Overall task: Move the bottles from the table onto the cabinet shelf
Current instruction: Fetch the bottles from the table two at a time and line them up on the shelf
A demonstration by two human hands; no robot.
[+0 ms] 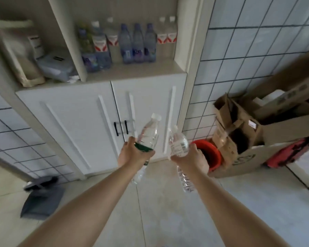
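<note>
Landmark: cabinet [89, 111], white, panelled double doors, two black handles at the centre seam.

Left of cabinet, on the floor: grey dustpan [43, 200], flat plastic, blurred.

Open shelf [132, 71] above the doors: row of bottles [137, 42] standing upright, three blue-tinted ones at centre, clear ones with red-and-white labels on either side. Leftmost ones blur together; count uncertain.

In front of the doors: left hand [132, 154] curled round a clear, green-labelled bottle [149, 135], white cap tilted up toward the shelf. Base hidden behind the wrist.

Just right: right hand [193, 157] gripping a clear ribbed bottle [178, 143] with a white barcode label; mid-body hidden by fingers.

Right of cabinet, on the floor: red bucket [212, 154], partly behind the right hand; brown cardboard boxes [257, 132], flaps open, cut off at the frame edge.
</note>
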